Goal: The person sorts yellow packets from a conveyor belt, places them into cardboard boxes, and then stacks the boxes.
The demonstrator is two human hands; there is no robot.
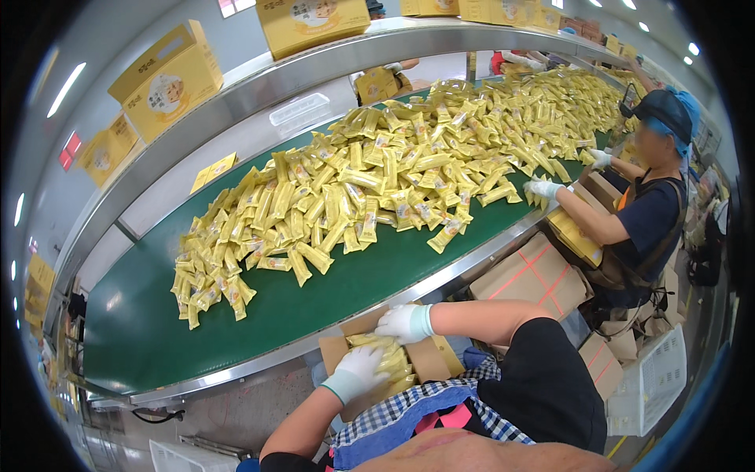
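Note:
An open cardboard box [429, 359] holding yellow wrapped snack packets [396, 361] sits at the belt's near edge, against my front. My left hand [360, 371], in a white glove, lies on the packets at the box's left side. My right hand [404, 323], gloved too, rests over the box's far edge and the packets near it. Its fingertips are partly hidden, and whether either hand grips a packet cannot be told. Beyond the box, a large heap of the same yellow packets [365, 183] spreads over the green conveyor belt [330, 301].
A co-worker in a cap [643, 206] stands at the right, gloved hands holding packets by a box. Taped cartons [525, 274] and a white plastic crate [649, 383] are at my right. Yellow printed boxes [171, 88] line the metal shelf [242, 82] above the belt.

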